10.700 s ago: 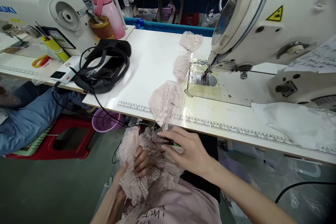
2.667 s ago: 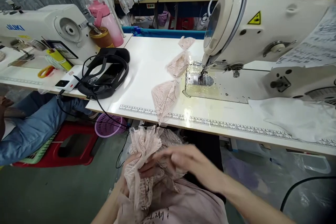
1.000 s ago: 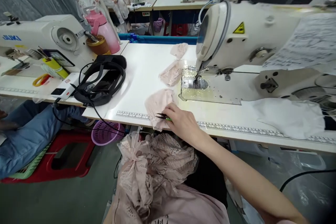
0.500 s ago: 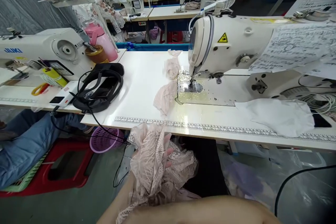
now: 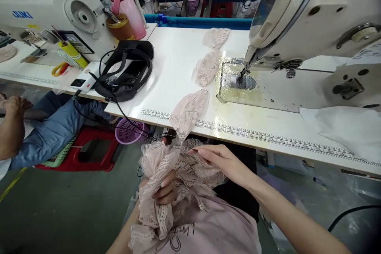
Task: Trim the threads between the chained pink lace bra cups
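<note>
The left hand (image 5: pixel 165 190) is curled, fingers clenched on a bunch of soft pink lace (image 5: pixel 166 166) below the bench's (image 5: pixel 178 59) front edge. The right hand (image 5: pixel 222 160) reaches in palm-down, fingers pinching its scalloped edge.

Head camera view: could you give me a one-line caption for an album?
Both hands, left and right, gather a bundle of pink lace in the lap below a white sewing machine.

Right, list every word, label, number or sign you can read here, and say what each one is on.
"JUKI", blue letters, partly blurred: on the left sewing machine.
Yellow warning triangle, symbol only: on the near sewing machine.
Ruler markings along the table edge: numbers too small to read.
Dark print on the pink shirt: not legible.
Printed paper on the near machine: too blurred.
</note>
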`<state>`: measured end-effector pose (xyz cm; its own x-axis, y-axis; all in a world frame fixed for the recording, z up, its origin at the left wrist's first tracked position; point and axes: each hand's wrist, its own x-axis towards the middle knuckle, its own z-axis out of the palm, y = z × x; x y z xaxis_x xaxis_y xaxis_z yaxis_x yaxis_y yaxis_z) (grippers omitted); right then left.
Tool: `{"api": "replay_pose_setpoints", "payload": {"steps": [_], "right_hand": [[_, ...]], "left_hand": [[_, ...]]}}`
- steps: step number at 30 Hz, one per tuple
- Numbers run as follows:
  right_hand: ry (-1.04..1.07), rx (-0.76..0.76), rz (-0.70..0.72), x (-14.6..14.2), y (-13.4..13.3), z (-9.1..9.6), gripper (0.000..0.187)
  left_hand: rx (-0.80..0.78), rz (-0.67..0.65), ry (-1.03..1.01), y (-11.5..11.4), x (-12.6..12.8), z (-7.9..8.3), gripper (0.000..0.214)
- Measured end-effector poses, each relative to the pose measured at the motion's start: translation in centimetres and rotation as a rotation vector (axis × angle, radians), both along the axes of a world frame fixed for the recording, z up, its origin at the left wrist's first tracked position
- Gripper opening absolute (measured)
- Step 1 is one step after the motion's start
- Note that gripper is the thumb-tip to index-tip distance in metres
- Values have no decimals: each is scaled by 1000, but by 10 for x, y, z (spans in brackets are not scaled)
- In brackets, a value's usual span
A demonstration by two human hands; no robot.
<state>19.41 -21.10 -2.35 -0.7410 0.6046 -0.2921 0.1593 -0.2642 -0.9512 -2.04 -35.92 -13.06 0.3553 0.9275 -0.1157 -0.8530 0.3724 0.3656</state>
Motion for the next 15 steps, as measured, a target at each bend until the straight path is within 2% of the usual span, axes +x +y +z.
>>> {"api": "replay_pose_setpoints", "payload": {"steps": [3, 5, 10, 15], "right_hand": [[-27, -38, 61, -9, -1, -18, 47], [-17, -40, 74, -15, -2, -23, 51], [-20, -22, 89, -22, 1, -24, 54], [-28, 6, 79, -28, 2, -28, 54]], "left_hand": [[68, -76, -108, -2, 2, 0, 31], [85, -92, -145, -1, 3, 3, 30], [133, -135, -189, 3, 3, 7, 26], [139, -88, -160, -1, 0, -4, 25]]}}
